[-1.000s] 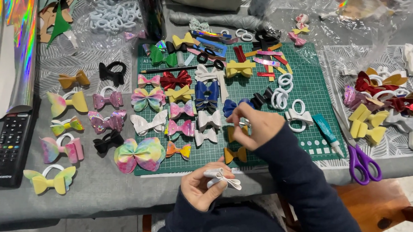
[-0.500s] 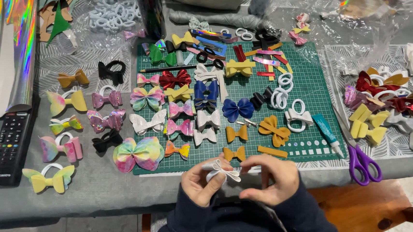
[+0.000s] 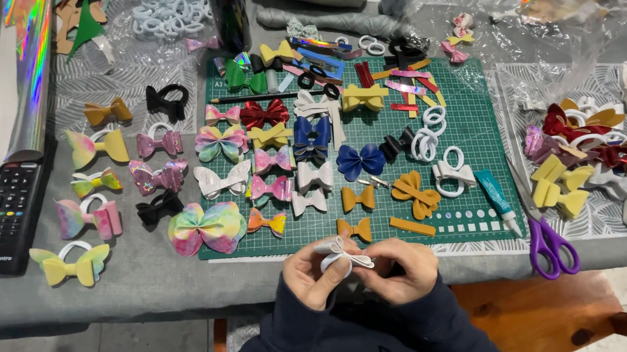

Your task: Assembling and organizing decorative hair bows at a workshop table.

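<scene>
At the table's near edge, just below the green cutting mat (image 3: 472, 124), the left hand (image 3: 311, 273) and right hand (image 3: 402, 267) pinch a small white bow (image 3: 342, 253) between fingertips. Keeping both grips close to the bow's centre should hold its loops even.

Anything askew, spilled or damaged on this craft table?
Nothing stands out. Both hands, left hand and right hand, hold a small white bow at the table edge; the finished bows lie in rows on the green cutting mat.
</scene>
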